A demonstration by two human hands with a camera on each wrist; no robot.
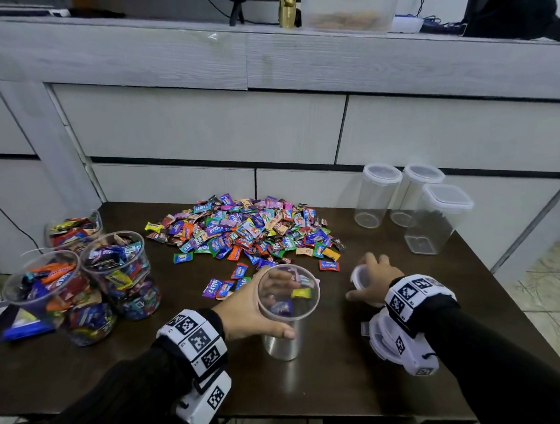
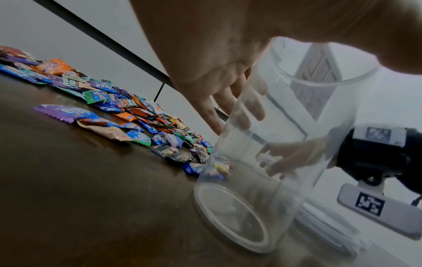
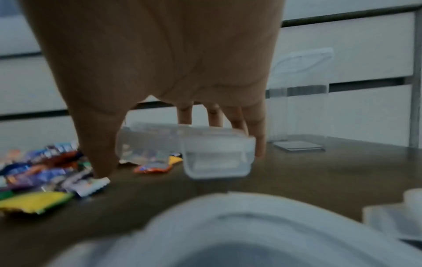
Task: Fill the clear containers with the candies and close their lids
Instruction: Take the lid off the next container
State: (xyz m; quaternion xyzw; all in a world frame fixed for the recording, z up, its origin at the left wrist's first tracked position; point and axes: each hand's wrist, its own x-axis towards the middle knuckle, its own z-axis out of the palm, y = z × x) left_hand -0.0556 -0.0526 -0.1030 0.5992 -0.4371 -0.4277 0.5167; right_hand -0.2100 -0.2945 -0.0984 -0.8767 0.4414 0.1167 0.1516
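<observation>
The left hand (image 1: 245, 309) wraps its fingers and thumb around a tall round container (image 1: 286, 313) made of see-through plastic. The container stands open on the dark brown wooden table (image 1: 315, 383), near the front edge. In the left wrist view its smooth wall looks like glass and the inside looks bare. The right hand (image 1: 376, 279) is just to the right of it, with curled fingers holding a clear plastic lid (image 3: 189, 142) low over the table. The lid has a flat top and a little snap flap hanging from its side. Behind the hands lies a big flat pile of candies (image 1: 243, 230) in shiny, crinkly wrappers of purple, blue, green, orange and yellow. On the left side of the table stand four open round containers (image 1: 118, 274), stuffed to the top with candies. At the back right corner stand three empty clear containers (image 1: 409, 200) with lids on, two round and one square. Behind the table is a pale grey cabinet (image 1: 201, 131) with a woody grain and flat drawers.
</observation>
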